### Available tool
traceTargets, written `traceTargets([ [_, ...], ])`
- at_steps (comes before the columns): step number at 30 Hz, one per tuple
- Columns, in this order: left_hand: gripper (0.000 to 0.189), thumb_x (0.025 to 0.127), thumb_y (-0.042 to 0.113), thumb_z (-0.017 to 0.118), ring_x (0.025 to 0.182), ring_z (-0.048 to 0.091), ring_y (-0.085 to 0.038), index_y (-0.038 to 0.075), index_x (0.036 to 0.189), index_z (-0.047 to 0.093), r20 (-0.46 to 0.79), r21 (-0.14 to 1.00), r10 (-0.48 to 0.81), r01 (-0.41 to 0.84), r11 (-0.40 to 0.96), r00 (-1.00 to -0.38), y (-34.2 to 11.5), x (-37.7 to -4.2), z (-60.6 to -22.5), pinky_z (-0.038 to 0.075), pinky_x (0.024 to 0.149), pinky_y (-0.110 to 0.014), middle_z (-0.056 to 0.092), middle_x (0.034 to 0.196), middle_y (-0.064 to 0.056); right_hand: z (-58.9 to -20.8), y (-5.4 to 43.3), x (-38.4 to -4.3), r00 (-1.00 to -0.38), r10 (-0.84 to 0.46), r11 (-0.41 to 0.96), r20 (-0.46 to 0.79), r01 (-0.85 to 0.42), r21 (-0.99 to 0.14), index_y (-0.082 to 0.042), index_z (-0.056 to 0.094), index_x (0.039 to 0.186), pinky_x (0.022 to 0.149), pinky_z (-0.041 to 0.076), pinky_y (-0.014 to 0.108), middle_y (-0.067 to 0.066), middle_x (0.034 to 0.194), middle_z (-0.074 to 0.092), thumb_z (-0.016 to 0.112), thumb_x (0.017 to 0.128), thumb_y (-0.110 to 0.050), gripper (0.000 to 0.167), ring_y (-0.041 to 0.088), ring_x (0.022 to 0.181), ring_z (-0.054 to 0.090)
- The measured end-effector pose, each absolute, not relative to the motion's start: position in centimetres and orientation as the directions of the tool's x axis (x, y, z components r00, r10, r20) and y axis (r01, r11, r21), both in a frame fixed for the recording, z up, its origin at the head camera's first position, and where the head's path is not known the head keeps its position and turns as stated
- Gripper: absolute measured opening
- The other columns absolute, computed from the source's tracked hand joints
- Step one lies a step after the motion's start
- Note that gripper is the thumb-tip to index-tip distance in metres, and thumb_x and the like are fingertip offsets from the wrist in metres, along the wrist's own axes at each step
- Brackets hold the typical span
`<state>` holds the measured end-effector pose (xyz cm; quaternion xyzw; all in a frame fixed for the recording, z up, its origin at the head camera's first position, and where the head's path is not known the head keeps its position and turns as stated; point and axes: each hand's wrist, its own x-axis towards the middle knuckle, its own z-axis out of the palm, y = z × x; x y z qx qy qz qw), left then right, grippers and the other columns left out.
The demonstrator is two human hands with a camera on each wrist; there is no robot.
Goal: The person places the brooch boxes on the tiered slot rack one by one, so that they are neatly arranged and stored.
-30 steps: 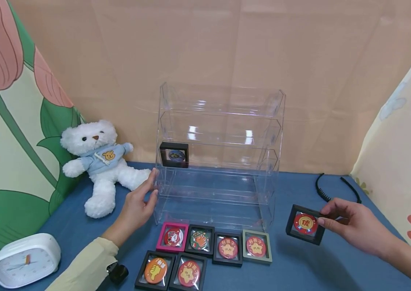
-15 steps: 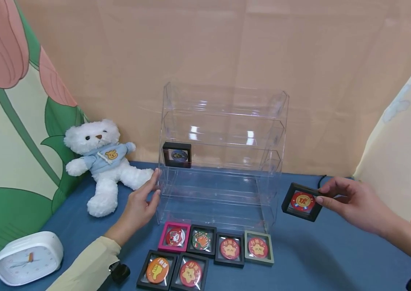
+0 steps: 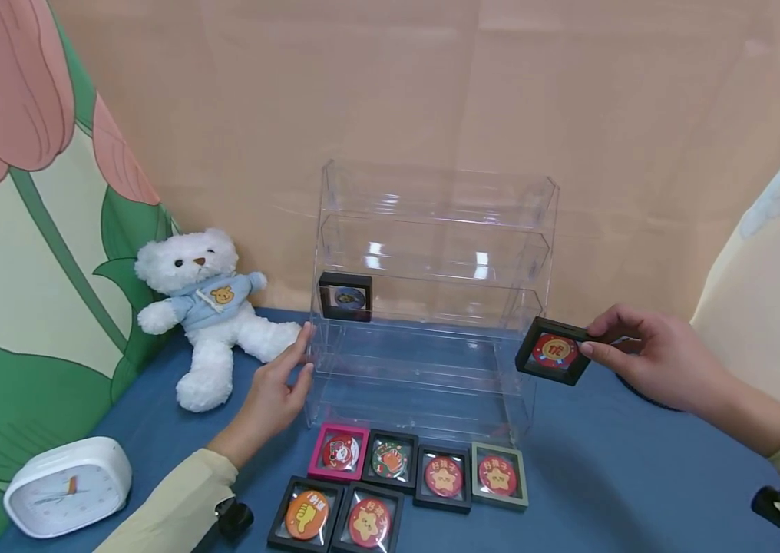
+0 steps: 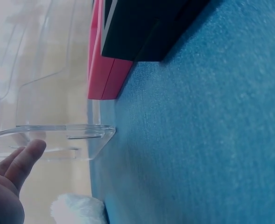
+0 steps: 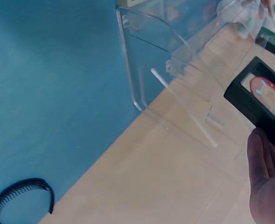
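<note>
My right hand (image 3: 659,361) pinches a black display frame (image 3: 554,352) by its right edge, thumb in front. A red round badge with a gold centre shows inside it. The frame is raised, overlapping the right side of a clear tiered acrylic rack (image 3: 431,372) in the head view. My left hand (image 3: 269,403) rests its extended fingertips against the rack's left side panel; in the left wrist view the fingers (image 4: 26,161) lie along the clear panel. Another black frame (image 3: 345,298) with a blue badge stands at the left end of a middle tier.
Before the rack lie a pink frame (image 3: 338,452), a pale green frame (image 3: 499,476) and several black frames (image 3: 443,478), all with round badges. A white teddy bear (image 3: 206,322) sits left, behind a white clock (image 3: 68,488). A black toothed headband (image 5: 23,186) lies at right.
My right hand has carried the black frame left and away from me, up to the rack's right side. The left hand keeps its place on the rack while the head view shifts slightly.
</note>
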<state>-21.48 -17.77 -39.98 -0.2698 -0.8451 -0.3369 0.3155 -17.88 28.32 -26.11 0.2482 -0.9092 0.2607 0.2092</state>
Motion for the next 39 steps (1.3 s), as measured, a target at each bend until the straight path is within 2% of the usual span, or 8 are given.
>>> traceTargets([
  [4,0.066,0.086,-0.008,0.062,0.096,0.065,-0.027,-0.001,0.145,0.034,0.722,0.393,0.249,0.679,0.62,-0.645,-17.8,-21.5,-40.1,0.052,0.077,-0.041,0.044,0.14,-0.018,-25.5,27.0,-18.4,-0.798,-0.338,0.749,0.499,-0.549,-0.371,-0.012,0.065,0.092,0.065,0.049,0.013,-0.002,0.089,0.065,0.076,0.08,-0.01,0.017,0.005,0.078,0.06],
  [12,0.066,0.085,-0.009,0.062,0.096,0.065,-0.026,-0.001,0.145,0.034,0.733,0.386,0.256,0.695,0.606,-0.63,-17.8,-21.5,-40.3,0.053,0.075,-0.039,0.042,0.142,-0.017,-24.5,24.4,-19.6,-0.771,-0.374,0.741,0.515,-0.583,-0.335,-0.011,0.063,0.091,0.067,0.049,0.014,-0.001,0.086,0.064,0.074,0.082,-0.01,0.015,0.015,0.079,0.063],
  [20,0.066,0.086,-0.008,0.062,0.097,0.065,-0.027,-0.001,0.145,0.034,0.728,0.378,0.256,0.683,0.624,-0.637,-17.8,-21.3,-40.0,0.053,0.072,-0.037,0.041,0.143,-0.017,-23.4,22.4,-21.5,-0.735,-0.442,0.697,0.515,-0.642,-0.319,-0.008,0.061,0.092,0.068,0.055,0.036,0.001,0.087,0.064,0.072,0.084,-0.008,0.013,0.018,0.08,0.063],
  [28,0.068,0.085,-0.008,0.062,0.097,0.065,-0.027,0.0,0.146,0.033,0.723,0.384,0.261,0.687,0.617,-0.639,-17.8,-21.3,-40.1,0.054,0.061,-0.029,0.041,0.142,-0.017,-23.6,20.3,-23.4,-0.712,-0.443,0.689,0.545,-0.659,-0.302,-0.005,0.061,0.089,0.067,0.055,0.038,0.005,0.084,0.065,0.073,0.082,-0.002,0.014,0.019,0.078,0.065],
  [31,0.068,0.085,-0.008,0.062,0.096,0.065,-0.028,0.0,0.146,0.033,0.718,0.399,0.256,0.685,0.61,-0.647,-17.8,-21.3,-40.2,0.047,0.051,-0.017,0.042,0.142,-0.016,-23.8,19.5,-23.9,-0.72,-0.439,0.69,0.537,-0.653,-0.312,-0.004,0.061,0.09,0.068,0.055,0.039,0.006,0.085,0.065,0.072,0.082,-0.003,0.014,0.02,0.078,0.065],
  [34,0.067,0.086,-0.008,0.062,0.096,0.065,-0.028,0.0,0.146,0.032,0.714,0.413,0.254,0.685,0.6,-0.652,-17.8,-21.3,-40.2,0.039,0.043,-0.013,0.042,0.142,-0.016,-23.9,18.7,-24.3,-0.721,-0.446,0.69,0.531,-0.655,-0.31,-0.004,0.061,0.09,0.069,0.055,0.039,0.007,0.086,0.066,0.072,0.083,-0.005,0.013,0.02,0.078,0.065],
  [36,0.067,0.086,-0.007,0.062,0.096,0.065,-0.028,0.001,0.146,0.032,0.714,0.413,0.252,0.684,0.602,-0.653,-17.9,-21.2,-40.3,0.043,0.047,-0.015,0.042,0.142,-0.016,-24.0,18.2,-24.5,-0.716,-0.455,0.684,0.53,-0.662,-0.307,-0.004,0.061,0.089,0.069,0.055,0.038,0.007,0.086,0.066,0.072,0.083,-0.005,0.012,0.02,0.079,0.066],
  [39,0.067,0.087,-0.006,0.061,0.097,0.065,-0.027,0.002,0.146,0.032,0.715,0.406,0.251,0.681,0.609,-0.652,-17.9,-21.2,-40.4,0.053,0.059,-0.026,0.042,0.142,-0.016,-24.4,17.6,-24.9,-0.701,-0.466,0.662,0.539,-0.681,-0.313,-0.002,0.061,0.089,0.068,0.055,0.038,0.007,0.085,0.065,0.071,0.083,-0.002,0.012,0.021,0.078,0.065],
])
